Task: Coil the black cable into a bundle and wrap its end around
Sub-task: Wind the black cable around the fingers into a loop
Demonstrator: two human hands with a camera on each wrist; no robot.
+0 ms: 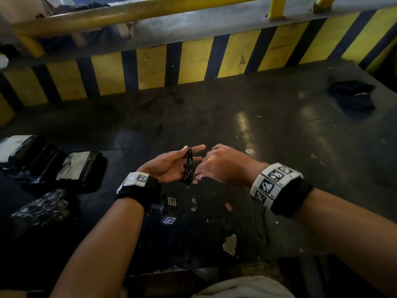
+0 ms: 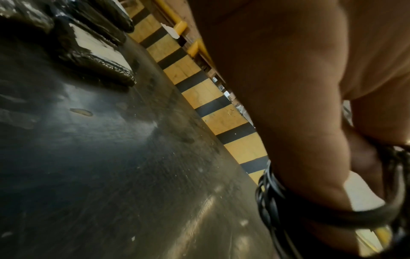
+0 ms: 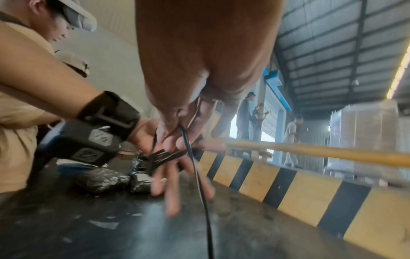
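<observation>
The black cable (image 1: 189,166) is wound in several loops around the straight fingers of my left hand (image 1: 169,166), which is held palm up above the dark table (image 1: 236,117). My right hand (image 1: 214,162) is close against the coil from the right. In the right wrist view my right hand (image 3: 177,133) pinches a loose strand of the cable (image 3: 199,184), which runs down past the left hand's fingers (image 3: 170,192) towards the table. The coil (image 3: 164,156) crosses those fingers. In the left wrist view the loops (image 2: 272,198) circle the left hand (image 2: 288,122).
Black plastic-wrapped packages (image 1: 53,164) and a crumpled black bundle (image 1: 40,209) lie at the table's left. A dark object (image 1: 352,95) sits at the far right. A yellow-and-black striped barrier (image 1: 193,61) with a yellow rail (image 1: 129,11) borders the back. People stand far off (image 3: 246,115).
</observation>
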